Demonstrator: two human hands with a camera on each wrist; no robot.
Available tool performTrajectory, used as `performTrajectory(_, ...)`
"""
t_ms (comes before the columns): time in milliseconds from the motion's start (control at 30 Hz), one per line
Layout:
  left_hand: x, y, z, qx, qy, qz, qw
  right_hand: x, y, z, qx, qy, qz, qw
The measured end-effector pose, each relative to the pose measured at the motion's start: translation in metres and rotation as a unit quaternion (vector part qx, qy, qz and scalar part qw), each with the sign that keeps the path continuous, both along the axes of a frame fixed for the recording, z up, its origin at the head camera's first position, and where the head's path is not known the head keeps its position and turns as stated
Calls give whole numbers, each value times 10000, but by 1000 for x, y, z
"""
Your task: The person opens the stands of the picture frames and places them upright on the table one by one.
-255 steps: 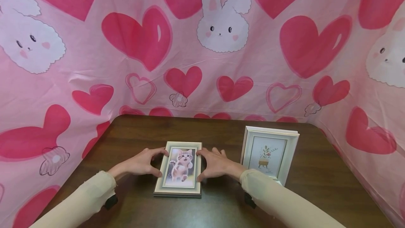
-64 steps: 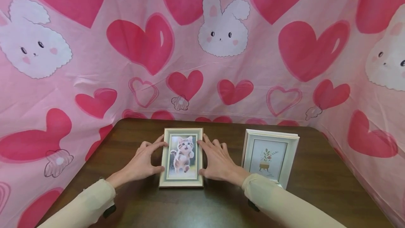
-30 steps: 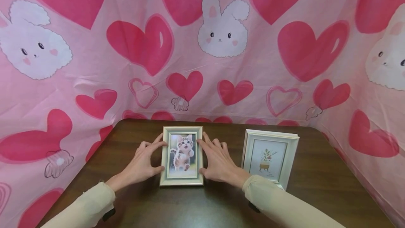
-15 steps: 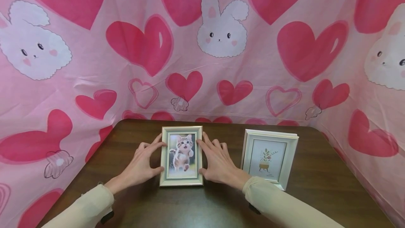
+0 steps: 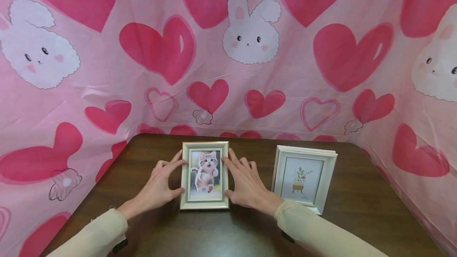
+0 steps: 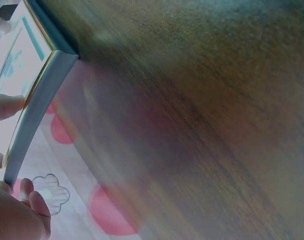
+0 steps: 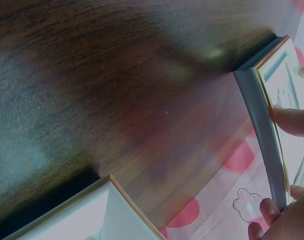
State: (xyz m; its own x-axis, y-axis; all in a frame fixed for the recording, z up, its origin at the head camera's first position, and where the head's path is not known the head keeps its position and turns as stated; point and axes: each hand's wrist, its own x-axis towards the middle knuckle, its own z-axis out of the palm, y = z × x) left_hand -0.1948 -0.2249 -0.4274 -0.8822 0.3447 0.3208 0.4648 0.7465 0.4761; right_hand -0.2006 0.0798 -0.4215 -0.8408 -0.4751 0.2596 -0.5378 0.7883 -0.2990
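A pale cream picture frame [image 5: 205, 205] with a kitten photo stands nearly upright, leaning back, at the middle of the brown table. My left hand [image 5: 155, 185] grips its left side, thumb low and index finger higher on the front border. On the opposite side my right hand [image 5: 248, 183] holds it the same way. The left wrist view shows the frame's grey side edge [image 6: 39, 100] and other fingers reaching toward its back. From the right wrist, its bottom corner [image 7: 247, 72] looks close to the tabletop; the frame's back is hidden.
A second white picture frame [image 5: 323, 181] with a potted-plant print stands to the right, partly behind my right sleeve [image 5: 303, 219]. The dark wooden table [image 5: 250, 233] ends at a pink cloth [image 5: 250, 74] with hearts and rabbits, hanging behind and at both sides.
Earlier the kitten frame lay flat between the hands; it has since been tilted up and set slightly farther back. Over the last second it leans a touch more upright, hands nearly still.
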Motion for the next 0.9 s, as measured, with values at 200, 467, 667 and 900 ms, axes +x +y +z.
performTrajectory(200, 2, 1, 1, 13, -56, 31, 10000, 1, 0, 0, -28, 40, -8, 10000)
performTrajectory(467, 4, 0, -1, 52, 70, 41, 10000, 3, -1, 0, -94, 32, 5, 10000)
performTrajectory(667, 5, 1, -1, 52, 140, 48, 9999, 4, 0, -1, -89, 149, -7, 9998)
performTrajectory(900, 7, 2, 0, 50, 200, 71, 9998, 6, 0, -1, -47, 233, 7, 9997)
